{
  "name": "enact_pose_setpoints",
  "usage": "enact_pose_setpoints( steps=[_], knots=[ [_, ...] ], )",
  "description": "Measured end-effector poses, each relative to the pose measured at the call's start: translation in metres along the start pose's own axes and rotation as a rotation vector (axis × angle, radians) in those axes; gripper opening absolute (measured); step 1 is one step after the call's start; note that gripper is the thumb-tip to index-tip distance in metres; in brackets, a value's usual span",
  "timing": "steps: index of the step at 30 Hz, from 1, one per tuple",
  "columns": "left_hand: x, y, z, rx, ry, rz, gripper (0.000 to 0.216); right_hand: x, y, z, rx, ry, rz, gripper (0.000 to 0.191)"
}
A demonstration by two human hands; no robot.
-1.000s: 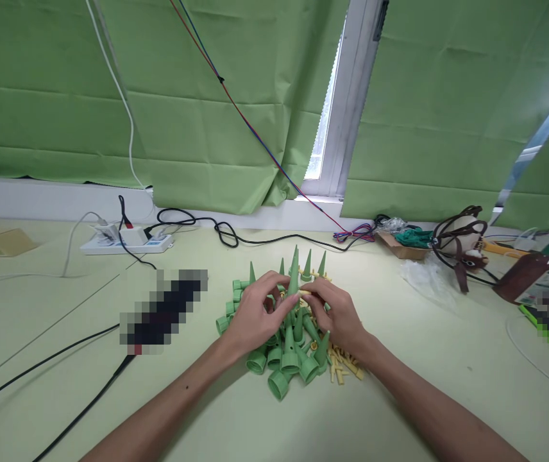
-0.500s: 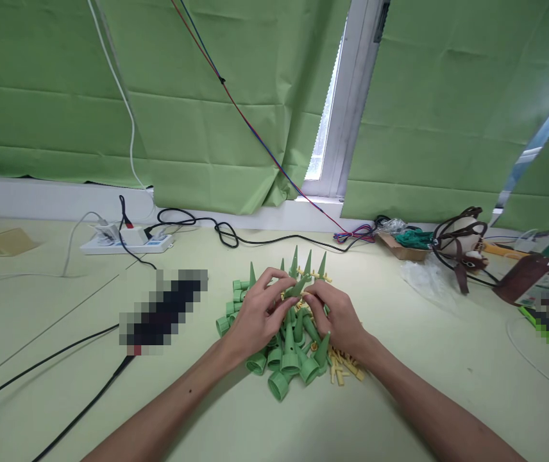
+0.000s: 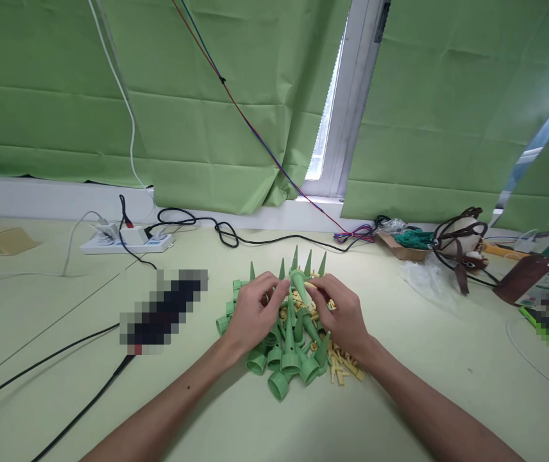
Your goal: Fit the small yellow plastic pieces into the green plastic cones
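Note:
My left hand [image 3: 256, 313] is closed, its thumb and fingers pinching a green plastic cone [image 3: 299, 286] whose wide end is up and whose tip points down. From the other side, my right hand [image 3: 344, 310] pinches a small yellow plastic peg [image 3: 310, 285] against the cone's side; how far it goes in cannot be made out. Below both hands lies a heap of green cones [image 3: 290, 359], some upright and some on their sides. Loose yellow pegs [image 3: 344, 366] are mixed in and spill out at the right. Several cones [image 3: 295, 259] stand in a row behind.
A white power strip [image 3: 127, 242] with plugs sits at the back left, its black cable running along the wall. A blurred dark object [image 3: 168, 311] lies left of the heap. At the back right are a cardboard box [image 3: 402, 247], a plastic bag [image 3: 431, 279] and a brown holder [image 3: 532, 276].
The held cone has turned from lying slanted to tip-down, wide end up. My hands have drawn slightly apart, and the yellow peg in my right fingers now shows.

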State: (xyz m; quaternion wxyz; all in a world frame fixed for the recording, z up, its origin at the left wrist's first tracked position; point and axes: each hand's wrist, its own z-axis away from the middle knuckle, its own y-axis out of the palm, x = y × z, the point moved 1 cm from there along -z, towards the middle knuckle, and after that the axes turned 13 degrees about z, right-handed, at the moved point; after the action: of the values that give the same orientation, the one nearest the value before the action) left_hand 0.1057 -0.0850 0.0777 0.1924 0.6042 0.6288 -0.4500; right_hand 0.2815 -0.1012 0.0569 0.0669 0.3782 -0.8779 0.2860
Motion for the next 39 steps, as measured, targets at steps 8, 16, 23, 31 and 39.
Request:
enact_pose_setpoints(
  steps=[8, 16, 23, 31, 39],
  knots=[
    [0.0022, 0.0012, -0.0019, 0.075, -0.108, 0.018, 0.038, -0.0008, 0.0017, 0.0013, 0.012, -0.045, -0.014, 0.015],
    [0.0024, 0.001, -0.0002, 0.131, -0.122, 0.087, 0.032, -0.0053, 0.0027, 0.0038, 0.048, -0.012, -0.029, 0.014],
    [0.0013, 0.0015, 0.002, 0.169, -0.067, 0.13, 0.029, -0.0053, 0.0025, 0.0042, 0.079, -0.007, -0.031, 0.014],
    [-0.001, 0.0017, 0.0031, 0.19, -0.036, 0.112, 0.024, -0.0048, 0.0021, 0.0047, 0.101, -0.003, -0.029, 0.016],
    [-0.0006, 0.0011, 0.0028, 0.219, 0.033, 0.065, 0.03, -0.0054, 0.0015, 0.0049, 0.107, -0.012, -0.008, 0.018]
  ],
)
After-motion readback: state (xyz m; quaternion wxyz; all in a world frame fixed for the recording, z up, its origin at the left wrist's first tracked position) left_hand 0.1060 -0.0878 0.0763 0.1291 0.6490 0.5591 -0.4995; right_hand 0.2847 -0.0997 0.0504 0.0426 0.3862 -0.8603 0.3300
